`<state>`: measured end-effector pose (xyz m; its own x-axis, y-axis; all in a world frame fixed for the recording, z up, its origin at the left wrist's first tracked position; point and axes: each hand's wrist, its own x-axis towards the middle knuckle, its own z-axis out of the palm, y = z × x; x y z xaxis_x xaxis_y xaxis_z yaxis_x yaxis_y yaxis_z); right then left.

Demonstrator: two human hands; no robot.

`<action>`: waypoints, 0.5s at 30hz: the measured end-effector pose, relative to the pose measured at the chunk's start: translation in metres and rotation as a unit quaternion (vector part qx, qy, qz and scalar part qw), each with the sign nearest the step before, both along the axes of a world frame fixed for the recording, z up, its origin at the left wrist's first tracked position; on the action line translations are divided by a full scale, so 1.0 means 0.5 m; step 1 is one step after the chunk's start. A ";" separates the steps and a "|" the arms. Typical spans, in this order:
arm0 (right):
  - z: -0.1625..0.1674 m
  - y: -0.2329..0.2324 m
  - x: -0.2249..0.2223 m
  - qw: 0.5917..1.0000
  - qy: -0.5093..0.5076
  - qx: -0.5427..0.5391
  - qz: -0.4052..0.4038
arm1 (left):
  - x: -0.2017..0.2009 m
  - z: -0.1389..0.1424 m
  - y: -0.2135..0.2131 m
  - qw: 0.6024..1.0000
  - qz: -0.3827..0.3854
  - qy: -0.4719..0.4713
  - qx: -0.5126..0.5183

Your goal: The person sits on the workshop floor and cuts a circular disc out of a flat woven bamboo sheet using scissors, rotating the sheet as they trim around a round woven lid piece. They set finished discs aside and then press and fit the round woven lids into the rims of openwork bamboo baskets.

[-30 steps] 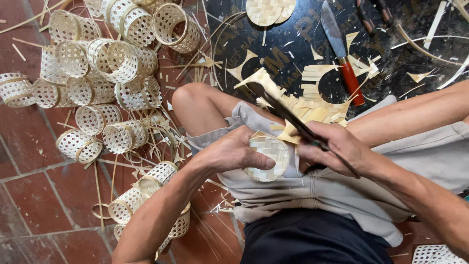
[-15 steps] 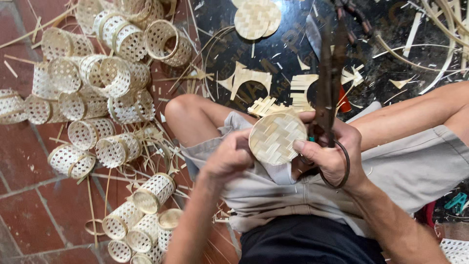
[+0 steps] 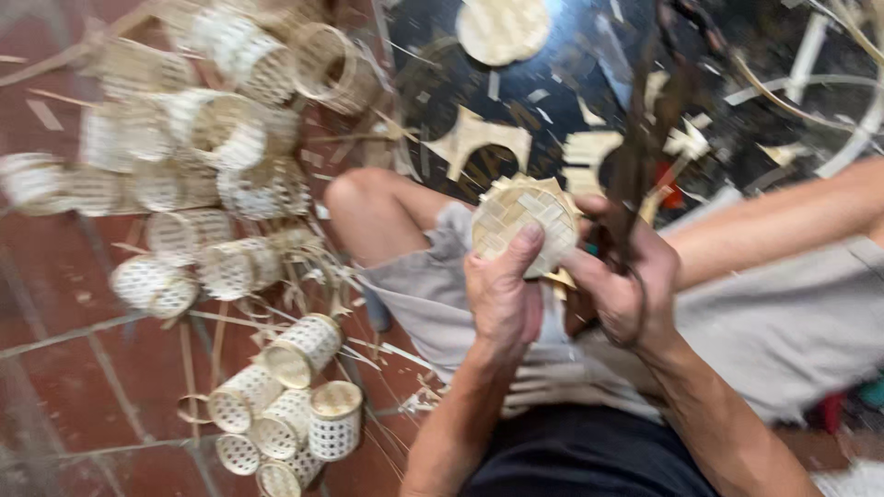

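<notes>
Head view, blurred. Left hand point(image 3: 502, 294) clenched on woven disc point(image 3: 523, 225), thumb pressed on its face. Right hand point(image 3: 619, 285) pinched disc's right edge and gripped handles of dark shears point(image 3: 645, 156), blades pointing up. Disc held above lap, over grey shorts point(image 3: 433, 285). Disc edge looked ragged at bottom right; trimming judged partly done, extent unclear. Offcuts point(image 3: 479, 138) lay on dark mat point(image 3: 571, 83). Many finished cylinder baskets point(image 3: 304, 350) heaped on red tile floor point(image 3: 55, 368) at left.
</notes>
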<state>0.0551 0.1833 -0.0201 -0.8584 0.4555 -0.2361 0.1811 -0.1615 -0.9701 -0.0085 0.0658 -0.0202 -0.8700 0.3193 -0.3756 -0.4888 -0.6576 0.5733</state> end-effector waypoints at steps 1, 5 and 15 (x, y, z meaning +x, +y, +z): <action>-0.005 -0.002 -0.002 1.000 0.025 0.000 0.004 | -0.007 -0.003 0.000 0.999 0.032 -0.015 0.003; -0.021 -0.007 0.001 0.994 0.059 0.020 0.087 | -0.026 -0.008 -0.001 0.993 0.118 -0.022 0.000; -0.040 -0.015 0.016 0.985 -0.017 0.061 0.158 | -0.004 0.009 0.017 0.991 0.128 0.022 -0.041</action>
<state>0.0632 0.1758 -0.0401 -0.9545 0.1932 -0.2274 0.2366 0.0257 -0.9713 -0.0107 0.0743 -0.0159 -0.9346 0.0566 -0.3512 -0.2860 -0.7065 0.6473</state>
